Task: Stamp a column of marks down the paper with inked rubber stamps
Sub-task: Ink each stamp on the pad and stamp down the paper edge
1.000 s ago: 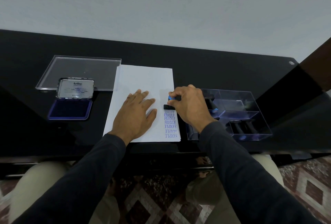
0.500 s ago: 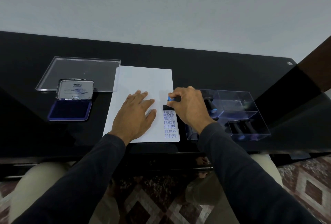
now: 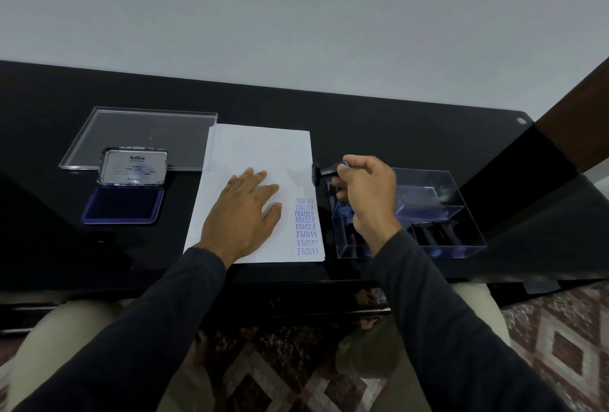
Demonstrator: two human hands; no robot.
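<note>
At the right of the frame sits my clear plastic box (image 3: 454, 214), split into compartments; dark stamps lie in its lower right section, and more dark shapes show in the left section behind my wrist, though I cannot make them out well. At the left, the ink pad (image 3: 123, 203) lies open, its blue pad facing up and its labelled lid (image 3: 133, 166) tipped back. Behind it rests a flat clear lid (image 3: 138, 130).

The paper (image 3: 257, 154) lies in the middle of the black table (image 3: 379, 121). A column of blue marks (image 3: 305, 225) runs up its lower right edge: SAMPLE, FRAGILE, AIR MAIL.

My left hand (image 3: 244, 214) rests flat on the paper, fingers straight and slightly spread, just left of the marks. My right hand (image 3: 369, 194) grips a black stamp (image 3: 324, 171) by its handle, fingers curled round it. The stamp is lifted off the sheet, lying sideways just past the paper's right edge, above the column, its face turned left.
</note>
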